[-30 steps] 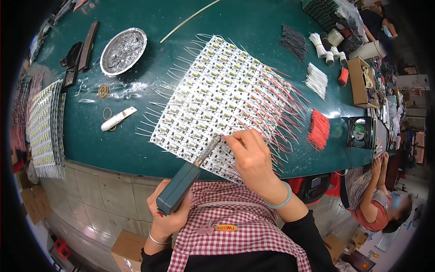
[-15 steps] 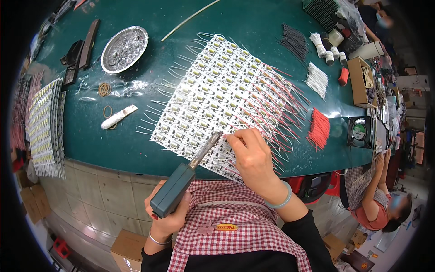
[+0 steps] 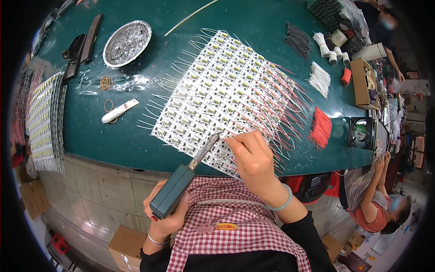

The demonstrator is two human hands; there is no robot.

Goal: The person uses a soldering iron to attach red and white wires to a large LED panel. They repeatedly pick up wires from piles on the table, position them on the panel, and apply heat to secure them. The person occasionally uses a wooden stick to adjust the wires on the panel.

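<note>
My left hand [image 3: 169,223] is closed around the dark green handle of a soldering iron [image 3: 174,192]. The iron's tip rests at the near part of a large white circuit board panel [image 3: 195,97], which bears rows of small yellowish parts. Right beside that tip, my right hand [image 3: 254,158] is pinched on a thin wire, mostly hidden by the fingertips. White wires [image 3: 155,107] stick out along the panel's left side. Red and white wires [image 3: 276,106] fan out over its right side.
On the green table [image 3: 118,149] are a metal bowl [image 3: 108,61], a white-wrapped tool [image 3: 120,112], rubber bands [image 3: 105,83], and bundles of red wires [image 3: 320,128], white wires [image 3: 319,80] and black wires [image 3: 297,41]. More panels [image 3: 43,122] stand at left. A small fan [image 3: 361,132] and co-worker [image 3: 369,206] are at right.
The iron's tip has shifted slightly down and left, opening a small gap from my right fingertips. Both hands keep their grips. The whole view has tilted a little.
</note>
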